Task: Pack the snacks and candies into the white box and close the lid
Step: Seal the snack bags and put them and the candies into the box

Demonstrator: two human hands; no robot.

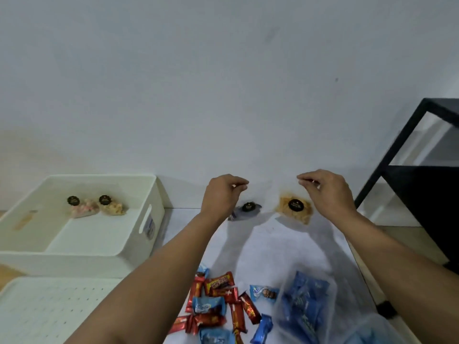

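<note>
Head view, hands (pixel 273 192) pinching clear bags (edges barely visible)

Left hand (pixel 223 192) and right hand (pixel 325 189) each pinch a clear snack bag (pixel 294 209) top, white box (pixel 146 244) open at left.

Blue candy bag (pixel 304 309) blurred, edge-cropped.

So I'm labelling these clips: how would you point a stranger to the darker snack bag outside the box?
Start at the white box on the left, then look right along the wall to two clear bags hanging from pinched fingers. The dark bag hangs under the left hand. It is small and greyish-purple, unlike the bigger golden bag beside it.
</note>
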